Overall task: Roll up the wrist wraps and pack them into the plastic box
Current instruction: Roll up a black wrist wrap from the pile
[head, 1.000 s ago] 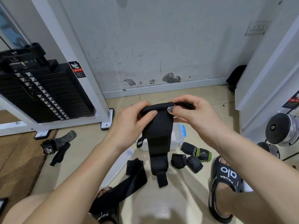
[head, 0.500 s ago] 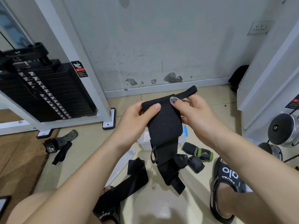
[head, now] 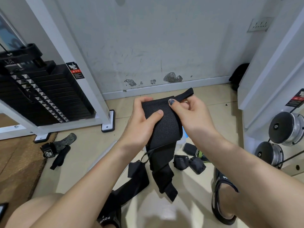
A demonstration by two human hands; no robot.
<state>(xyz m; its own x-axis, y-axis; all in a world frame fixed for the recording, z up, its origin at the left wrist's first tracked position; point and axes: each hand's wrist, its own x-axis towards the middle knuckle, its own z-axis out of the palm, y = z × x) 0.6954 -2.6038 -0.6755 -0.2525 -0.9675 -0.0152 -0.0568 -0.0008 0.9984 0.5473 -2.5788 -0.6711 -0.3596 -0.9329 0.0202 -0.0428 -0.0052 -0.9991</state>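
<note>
Black woven wrap [head: 162, 122] is hanging in front of the person, its top edge pinched by the left hand [head: 141, 127] and right hand [head: 189, 116], likely to start a tight roll; its tail is trailing to the floor [head: 189, 203], hiding most of the box [head: 183, 137]. Rolled wraps [head: 189, 162] are waiting alongside.

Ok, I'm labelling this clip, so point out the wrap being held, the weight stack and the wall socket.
held wrist wrap [head: 164, 124]: head view, on its wide black panel between the hands.
weight stack [head: 54, 96]: head view, on the black plates.
wall socket [head: 259, 24]: head view, on its faceplate.
</note>
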